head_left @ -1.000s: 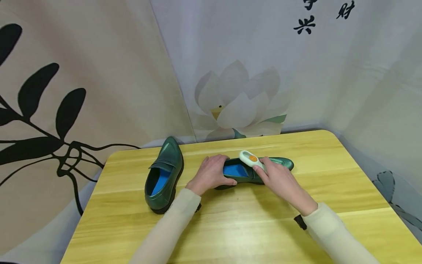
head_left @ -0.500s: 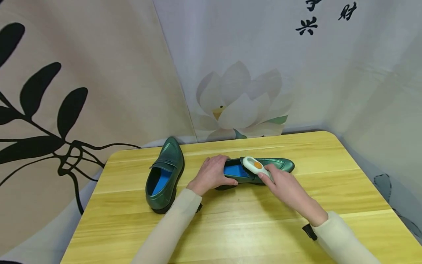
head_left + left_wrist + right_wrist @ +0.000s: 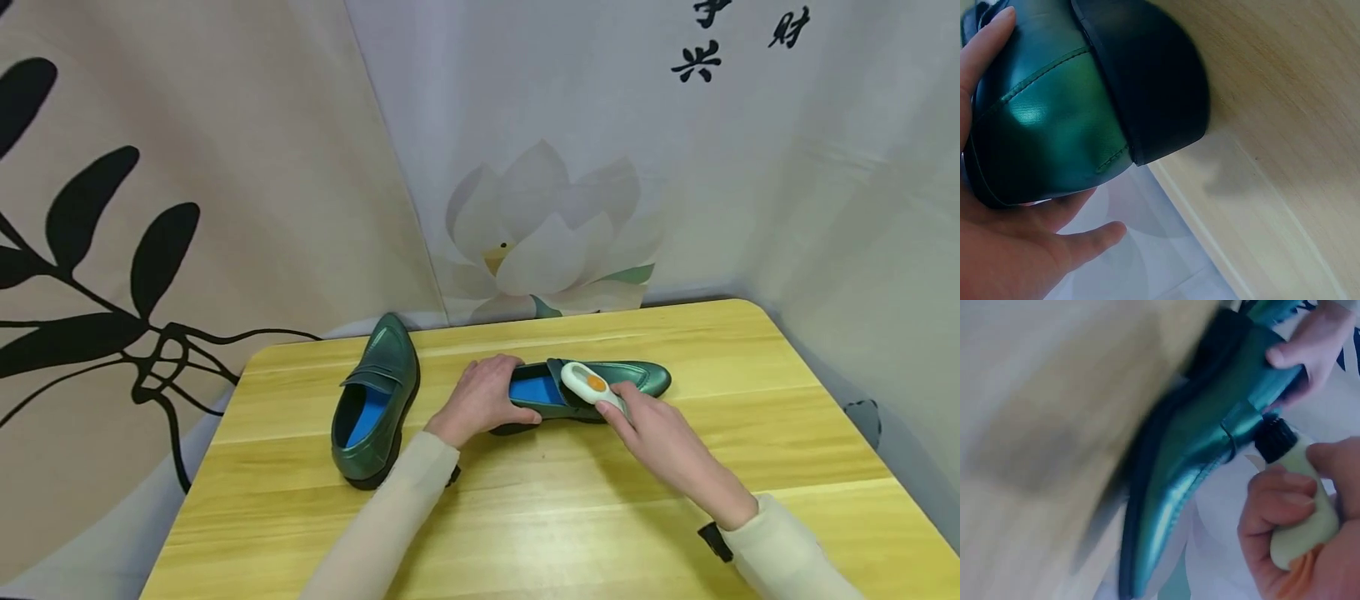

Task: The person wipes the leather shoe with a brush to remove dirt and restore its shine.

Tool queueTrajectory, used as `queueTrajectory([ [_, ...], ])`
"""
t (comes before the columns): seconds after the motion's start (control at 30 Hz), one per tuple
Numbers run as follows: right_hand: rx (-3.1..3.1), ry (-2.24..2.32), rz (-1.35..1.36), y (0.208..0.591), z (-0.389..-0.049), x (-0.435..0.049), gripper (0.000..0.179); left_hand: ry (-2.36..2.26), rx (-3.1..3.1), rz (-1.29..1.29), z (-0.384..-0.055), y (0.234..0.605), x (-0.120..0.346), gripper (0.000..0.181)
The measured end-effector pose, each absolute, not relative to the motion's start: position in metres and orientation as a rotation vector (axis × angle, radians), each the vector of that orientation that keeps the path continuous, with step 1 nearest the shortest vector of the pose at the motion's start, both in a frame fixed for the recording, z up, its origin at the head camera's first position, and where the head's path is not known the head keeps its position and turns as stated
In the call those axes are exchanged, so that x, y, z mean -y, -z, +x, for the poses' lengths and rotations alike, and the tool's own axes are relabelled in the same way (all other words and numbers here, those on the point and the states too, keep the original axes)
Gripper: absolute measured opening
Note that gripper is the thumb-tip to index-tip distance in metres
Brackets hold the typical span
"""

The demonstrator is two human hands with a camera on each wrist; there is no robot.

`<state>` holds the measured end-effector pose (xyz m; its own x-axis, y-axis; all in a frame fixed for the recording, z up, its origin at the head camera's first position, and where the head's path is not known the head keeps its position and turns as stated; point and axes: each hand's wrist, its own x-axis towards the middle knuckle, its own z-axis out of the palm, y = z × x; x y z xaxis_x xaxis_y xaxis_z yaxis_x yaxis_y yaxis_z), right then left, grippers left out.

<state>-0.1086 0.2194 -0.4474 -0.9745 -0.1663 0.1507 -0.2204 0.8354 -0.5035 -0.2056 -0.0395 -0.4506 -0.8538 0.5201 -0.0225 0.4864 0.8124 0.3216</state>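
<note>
- The left hand (image 3: 483, 398) spans the heel end of a glossy dark-green leather loafer with a black sole (image 3: 1194, 440); its thumb lies along the near side and its fingers bend round the far side, spread only as wide as the heel; the left wrist view shows one finger (image 3: 1110, 234) standing off from the leather.
- The right hand (image 3: 671, 437) is over the front half of that loafer; its fingers are curled closely round the pale, rounded handle of a small brush with an orange oval inset (image 3: 587, 386), thumb against the handle.
- The brush's black bristle head (image 3: 1274, 439) is at the loafer's strap (image 3: 1242, 427); whether the bristles touch the leather I cannot tell.
- The gripped loafer lies crosswise on the yellow wood-grained table (image 3: 525, 517), toe to the person's right; a bright blue insole (image 3: 534, 389) shows in its opening, between the two hands.
- A matching green loafer (image 3: 385, 379) stands upright beyond the gripped loafer's heel end, well apart from it; its toe points away from the person.
</note>
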Motion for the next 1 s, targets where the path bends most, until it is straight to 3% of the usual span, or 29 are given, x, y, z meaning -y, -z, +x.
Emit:
queueTrajectory([
  [0.27,3.058,-0.832,0.272,0.438,-0.164,-0.210,0.047,-0.470,-2.884,0.809,-0.205,0.452,0.035,0.092],
  [0.4,3.081,-0.921,0.229,0.439,-0.172,-0.214,0.051,-0.479,-2.876,0.815,-0.205,0.452,0.033,0.092],
  [0.83,3.021,-0.940,0.220,0.448,-0.118,-0.231,0.058,-0.502,-2.881,0.802,-0.204,0.449,0.038,0.092],
  [1.0,3.008,-0.911,0.242,0.452,-0.088,-0.237,0.050,-0.524,-2.867,0.804,-0.204,0.449,0.040,0.092],
])
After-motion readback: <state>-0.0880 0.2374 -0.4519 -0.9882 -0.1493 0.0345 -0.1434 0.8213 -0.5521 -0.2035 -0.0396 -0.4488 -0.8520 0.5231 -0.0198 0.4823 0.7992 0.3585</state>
